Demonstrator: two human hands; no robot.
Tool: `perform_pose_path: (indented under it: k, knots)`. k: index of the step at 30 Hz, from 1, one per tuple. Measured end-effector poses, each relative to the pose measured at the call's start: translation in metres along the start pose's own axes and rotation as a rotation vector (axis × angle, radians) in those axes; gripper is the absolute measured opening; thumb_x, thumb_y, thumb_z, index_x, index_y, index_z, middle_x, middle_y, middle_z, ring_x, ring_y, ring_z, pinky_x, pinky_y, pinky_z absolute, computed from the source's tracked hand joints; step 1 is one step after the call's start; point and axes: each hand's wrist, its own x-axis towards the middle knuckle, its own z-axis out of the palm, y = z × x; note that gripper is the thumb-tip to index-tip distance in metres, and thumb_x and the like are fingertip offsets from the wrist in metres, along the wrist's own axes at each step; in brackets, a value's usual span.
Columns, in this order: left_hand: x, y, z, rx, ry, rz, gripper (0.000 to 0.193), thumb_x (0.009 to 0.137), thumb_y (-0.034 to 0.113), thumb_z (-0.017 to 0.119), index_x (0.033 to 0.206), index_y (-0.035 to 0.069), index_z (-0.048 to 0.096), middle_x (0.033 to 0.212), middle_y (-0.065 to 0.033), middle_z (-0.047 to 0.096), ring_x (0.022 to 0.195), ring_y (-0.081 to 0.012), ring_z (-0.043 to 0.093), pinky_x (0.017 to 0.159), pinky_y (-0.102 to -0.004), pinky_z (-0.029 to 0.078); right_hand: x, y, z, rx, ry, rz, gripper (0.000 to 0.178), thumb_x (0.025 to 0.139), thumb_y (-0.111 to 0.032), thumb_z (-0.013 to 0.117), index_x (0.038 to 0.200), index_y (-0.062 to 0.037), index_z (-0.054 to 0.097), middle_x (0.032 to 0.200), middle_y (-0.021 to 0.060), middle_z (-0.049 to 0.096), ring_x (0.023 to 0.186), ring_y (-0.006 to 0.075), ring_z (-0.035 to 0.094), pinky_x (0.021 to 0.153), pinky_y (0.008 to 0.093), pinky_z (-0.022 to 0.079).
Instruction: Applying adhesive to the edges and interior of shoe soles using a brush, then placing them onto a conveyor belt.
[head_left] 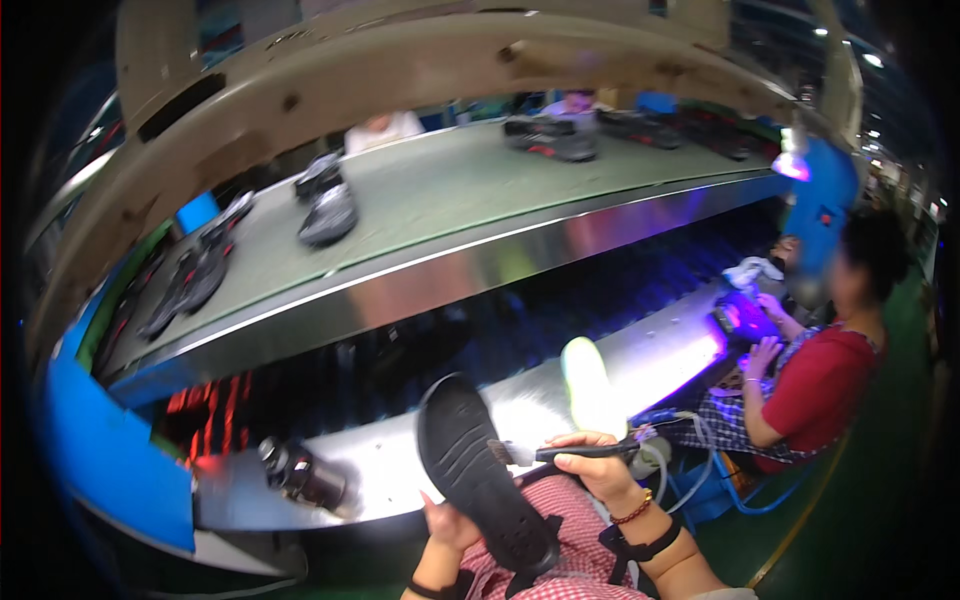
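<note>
My left hand (450, 525) is closed on the edge of a black shoe sole (470, 460), tilted above my lap, with its grooved face turned up. Pinched in the fingers of my right hand (605, 470) is a brush (575, 453) with a dark handle. Its pale bristles meet the right edge of the sole, near the grooves. Black straps hang by the sole's lower end; I cannot tell whether they belong to it. Beyond the brush, a bright yellow-white sole-shaped piece (590, 385) lies on the metal bench (385, 465).
A dark bottle (305, 475) stands at the bench's left. Behind runs a green conveyor belt (420, 210) carrying several black sandals (328, 215). On the right a co-worker in red (820, 390) handles something under purple light. Hoses (700, 460) and a blue frame lie between us.
</note>
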Motion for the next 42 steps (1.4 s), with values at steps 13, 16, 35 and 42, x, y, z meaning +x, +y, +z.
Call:
perform_pose_path:
  k: [13,16,35,42]
  knots:
    - [-0.011,-0.020,-0.019,-0.156,0.157,-0.088,0.098,0.074,0.080,0.023,0.139,0.006,0.025,0.140,-0.0184,0.031,0.126,-0.0352,0.035,0.104,-0.0490,0.029,0.035,0.040,0.015,-0.010,-0.071,0.112,0.023,0.078,0.003,0.062,0.100,0.0069,0.060,0.095,0.0149,0.065,0.086,0.0185,0.063,0.082,0.0269,0.049]
    - [-0.010,-0.021,-0.025,-0.175,0.121,-0.138,0.099,0.074,0.080,0.024,0.139,0.006,0.025,0.140,-0.0186,0.032,0.125,-0.0355,0.036,0.104,-0.0490,0.030,0.043,0.038,0.018,-0.033,-0.074,0.092,0.022,0.078,0.002,0.063,0.099,0.0062,0.061,0.094,0.0134,0.065,0.087,0.0167,0.062,0.082,0.0253,0.047]
    - [0.006,-0.042,-0.028,0.146,0.414,-0.108,0.093,0.073,0.081,0.024,0.137,0.012,0.030,0.135,-0.0076,0.039,0.121,-0.0245,0.041,0.102,-0.0402,0.032,0.057,0.046,0.060,-0.721,-0.185,-0.401,0.020,0.075,-0.010,0.065,0.093,-0.0005,0.066,0.086,0.0129,0.067,0.077,0.0202,0.065,0.071,0.0289,0.050]
    - [0.008,-0.017,-0.054,0.206,0.520,0.164,0.100,0.070,0.083,0.026,0.133,0.006,0.034,0.127,-0.0144,0.047,0.114,-0.0271,0.048,0.098,-0.0420,0.037,0.004,0.039,0.040,-0.927,-0.433,-0.549,0.017,0.069,-0.009,0.070,0.086,-0.0058,0.068,0.088,0.0091,0.067,0.085,0.0243,0.064,0.077,0.0328,0.048]
